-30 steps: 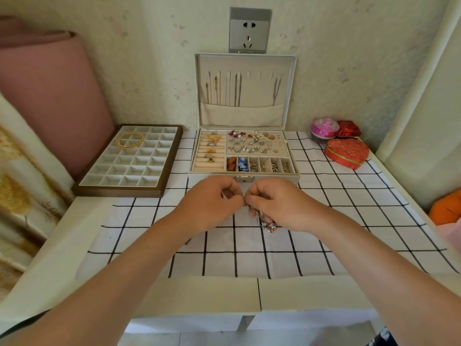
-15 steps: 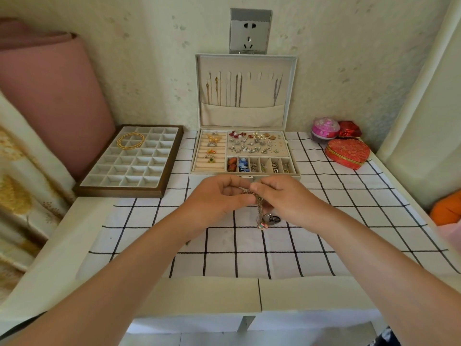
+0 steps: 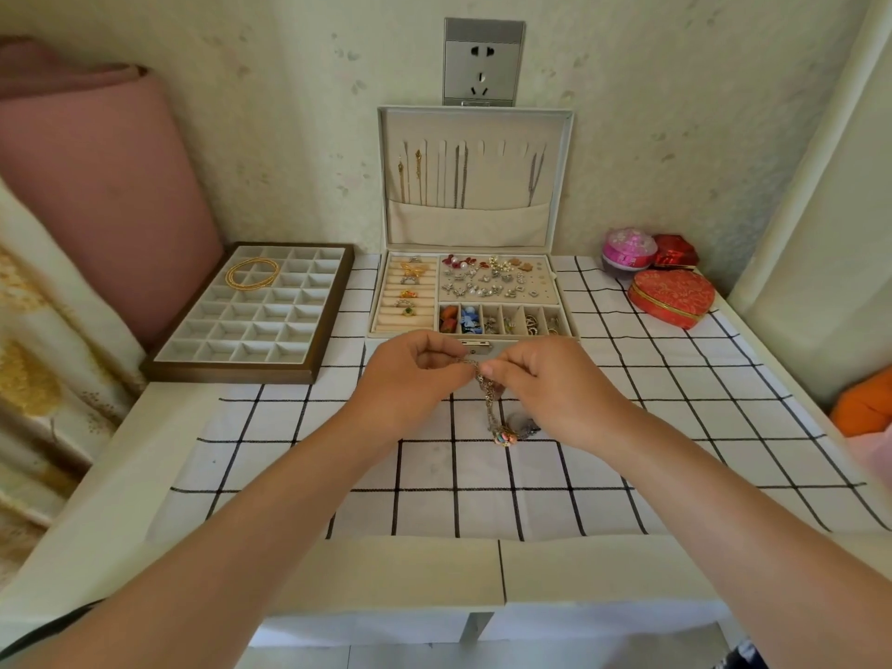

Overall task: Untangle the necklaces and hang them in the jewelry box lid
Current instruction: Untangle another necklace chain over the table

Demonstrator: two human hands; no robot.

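1. The left hand and right hand are meeting fingertip to fingertip above the checked cloth. Each is pinching the top of the tangled necklaces between a curled thumb and forefinger, with the other fingers curling loosely behind.
2. The necklaces are hanging from that pinch toward 6 o'clock. A coloured pendant at the low end is resting on or just above the cloth. How many chains are in the bundle is probably too fine to tell here.
3. The jewelry box lid is standing open at 12 o'clock from the hands. Several chains are hanging on its hooks, and a few bare hooks are showing toward its 1 o'clock side.
4. Pulling the two pinches apart while the knot is sitting between them would be tightening it rather than freeing it, and a thin link could give way.
5. The pendant is acting as a weight. If one pinch slips, the bundle could swing and re-twist, or drop onto the cloth.
6. The open jewelry box is lying just beyond the knuckles at 12 o'clock. A loose end being carried up to the lid could snag on the small pieces inside, or drag against the hung chains.
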